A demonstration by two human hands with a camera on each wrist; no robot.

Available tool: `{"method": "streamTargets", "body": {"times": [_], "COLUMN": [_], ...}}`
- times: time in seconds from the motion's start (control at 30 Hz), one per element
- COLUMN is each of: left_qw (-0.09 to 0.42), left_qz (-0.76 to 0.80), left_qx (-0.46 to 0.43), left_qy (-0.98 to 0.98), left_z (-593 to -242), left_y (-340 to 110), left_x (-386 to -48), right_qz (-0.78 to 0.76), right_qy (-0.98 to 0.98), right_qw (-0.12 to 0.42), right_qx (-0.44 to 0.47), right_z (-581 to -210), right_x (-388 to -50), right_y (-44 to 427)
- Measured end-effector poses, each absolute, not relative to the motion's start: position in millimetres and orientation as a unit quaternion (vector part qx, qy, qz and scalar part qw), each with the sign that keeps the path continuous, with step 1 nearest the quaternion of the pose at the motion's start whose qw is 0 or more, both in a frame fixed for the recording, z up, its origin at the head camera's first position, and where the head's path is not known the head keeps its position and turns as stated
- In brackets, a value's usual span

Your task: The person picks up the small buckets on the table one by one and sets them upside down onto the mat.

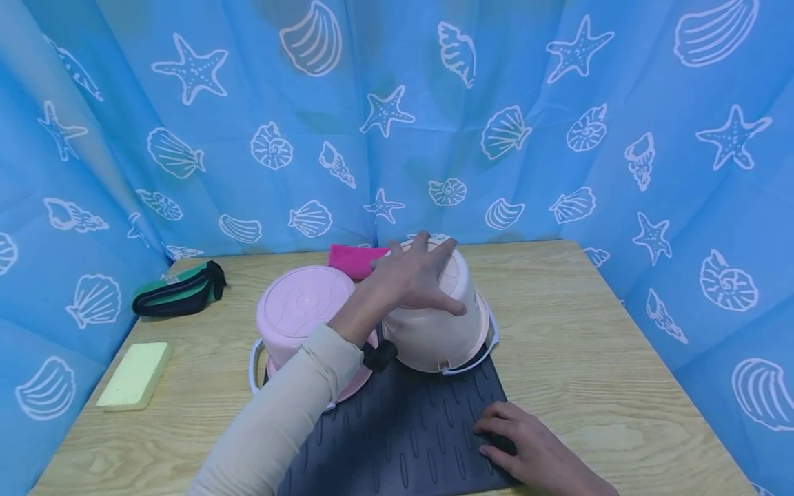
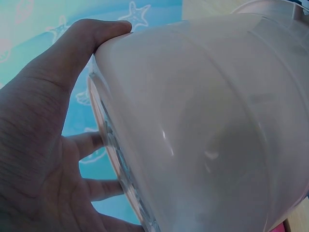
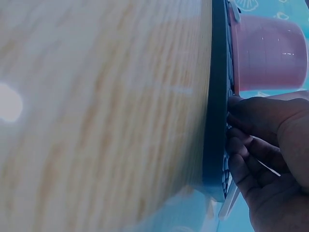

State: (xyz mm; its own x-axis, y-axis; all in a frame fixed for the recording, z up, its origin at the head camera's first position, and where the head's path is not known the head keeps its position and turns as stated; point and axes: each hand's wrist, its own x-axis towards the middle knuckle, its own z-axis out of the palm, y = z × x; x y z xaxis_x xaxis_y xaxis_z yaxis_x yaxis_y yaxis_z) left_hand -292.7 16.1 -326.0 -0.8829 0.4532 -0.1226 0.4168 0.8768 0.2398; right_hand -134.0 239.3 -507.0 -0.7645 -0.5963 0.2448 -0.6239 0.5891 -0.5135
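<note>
A beige bucket (image 1: pixel 428 337) is upside down at the back right of the black ribbed mat (image 1: pixel 403 427), apparently tilted. My left hand (image 1: pixel 412 275) grips its base from above, fingers spread across the bottom and thumb bent over the edge. The left wrist view shows the smooth side of the bucket (image 2: pixel 207 121) close up. Beside it on the left, a pink bucket (image 1: pixel 304 303) stands inverted. My right hand (image 1: pixel 527 441) is at the mat's right edge with loosely bent fingers. In the right wrist view its fingertips (image 3: pixel 236 140) touch the mat's ribbed surface.
A folded pink cloth (image 1: pixel 353 260) lies behind the buckets. At the left are a green and black pad (image 1: pixel 176 291) and a pale yellow sponge (image 1: pixel 135 375) on the wooden table (image 1: pixel 595 344). A blue seashell curtain (image 1: pixel 384 165) hangs around the back and sides.
</note>
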Motion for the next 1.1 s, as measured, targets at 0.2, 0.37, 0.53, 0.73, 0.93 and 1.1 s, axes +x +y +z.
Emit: {"method": "streamTargets", "body": {"times": [0.2, 0.37, 0.53, 0.73, 0.93, 1.1], "left_qw": [0.093, 0.100, 0.101, 0.104, 0.103, 0.098], "left_qz": [0.105, 0.096, 0.087, 0.078, 0.068, 0.060], "left_qx": [0.224, 0.223, 0.223, 0.219, 0.221, 0.223], "left_qy": [0.964, 0.965, 0.966, 0.967, 0.967, 0.968], "left_z": [-326.2, -326.1, -326.2, -326.8, -327.9, -329.1], "left_y": [19.1, 20.6, 23.7, 28.3, 32.2, 35.6], "left_x": [-293.3, -294.4, -295.7, -297.6, -298.9, -298.9], "right_qz": [0.296, 0.294, 0.290, 0.292, 0.295, 0.300], "right_qy": [-0.895, -0.893, -0.895, -0.897, -0.892, -0.889], "right_qw": [0.012, 0.023, 0.023, 0.019, 0.038, 0.046], "right_qx": [0.333, 0.340, 0.337, 0.332, 0.339, 0.344], "right_z": [-506.2, -506.6, -506.6, -506.7, -507.3, -508.3], "right_x": [-133.2, -132.6, -131.8, -131.8, -131.3, -131.9], "right_y": [239.8, 238.9, 238.5, 239.4, 238.9, 238.6]}}
